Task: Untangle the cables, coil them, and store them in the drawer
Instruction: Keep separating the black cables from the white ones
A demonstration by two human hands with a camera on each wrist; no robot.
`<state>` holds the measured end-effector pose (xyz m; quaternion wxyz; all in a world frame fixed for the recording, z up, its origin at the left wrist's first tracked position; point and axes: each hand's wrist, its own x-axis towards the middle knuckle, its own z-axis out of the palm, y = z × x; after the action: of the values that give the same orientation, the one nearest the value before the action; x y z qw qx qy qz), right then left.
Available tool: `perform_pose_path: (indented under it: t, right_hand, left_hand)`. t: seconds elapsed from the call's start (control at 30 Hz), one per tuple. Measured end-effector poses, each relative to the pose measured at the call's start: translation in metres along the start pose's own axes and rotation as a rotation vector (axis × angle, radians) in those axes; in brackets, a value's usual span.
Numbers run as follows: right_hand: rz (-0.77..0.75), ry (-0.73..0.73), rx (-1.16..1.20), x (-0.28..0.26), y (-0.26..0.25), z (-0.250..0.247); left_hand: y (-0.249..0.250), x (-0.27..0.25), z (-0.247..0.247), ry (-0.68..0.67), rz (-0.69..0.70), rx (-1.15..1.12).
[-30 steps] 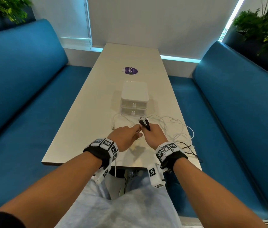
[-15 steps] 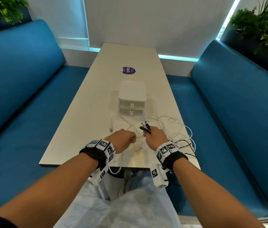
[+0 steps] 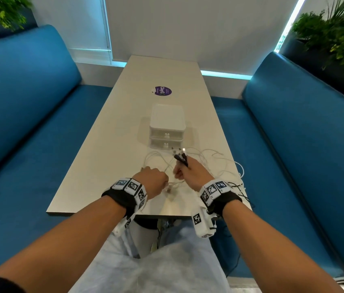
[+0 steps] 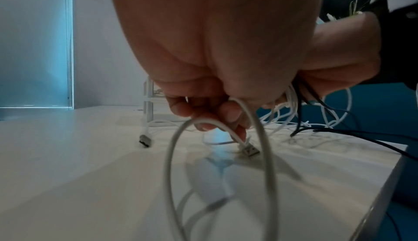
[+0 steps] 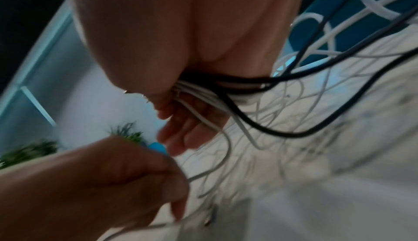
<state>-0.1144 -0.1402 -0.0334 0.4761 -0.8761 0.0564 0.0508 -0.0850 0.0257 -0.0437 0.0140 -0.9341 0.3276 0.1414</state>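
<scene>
Left hand (image 3: 153, 180), lower centre of the head view: fingers curled, pinching a white cable (image 4: 172, 155) near its USB plug (image 4: 250, 150), a loop hanging toward the lens in the left-wrist view. Right hand (image 3: 192, 173), just beside it: closed round a bundle of white and black cables, black connector ends (image 3: 179, 157) sticking out above the fist. Loose tangle (image 3: 219, 163): spread on the table (image 3: 107, 149) to the right, some strands over the edge. Drawer unit (image 3: 166, 129): centre frame, both drawers closed. Handling note, as judgement: draw the single white lead out slowly while the right hand's grip loosens enough to let it slip, watching for snags.
</scene>
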Motion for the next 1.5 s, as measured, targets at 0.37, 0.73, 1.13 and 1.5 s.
perform_pose_path:
  t: [0.37, 0.73, 1.13, 1.5]
  right_hand:
    - [-0.008, -0.029, -0.643, -0.002, 0.027, -0.008]
    - [-0.004, 0.129, -0.485, -0.002, 0.016, -0.001]
    - [-0.03, -0.018, -0.439, -0.002, 0.003, 0.008]
    - [0.18, 0.076, -0.732, -0.009, 0.046, -0.034]
  left_hand:
    - [-0.025, -0.005, -0.007, -0.059, -0.021, -0.052]
    - [-0.015, 0.003, -0.018, 0.06, 0.011, -0.271]
    - [-0.01, 0.006, -0.018, 0.233, -0.007, -0.389]
    - [-0.053, -0.009, -0.009, 0.131, -0.115, -0.246]
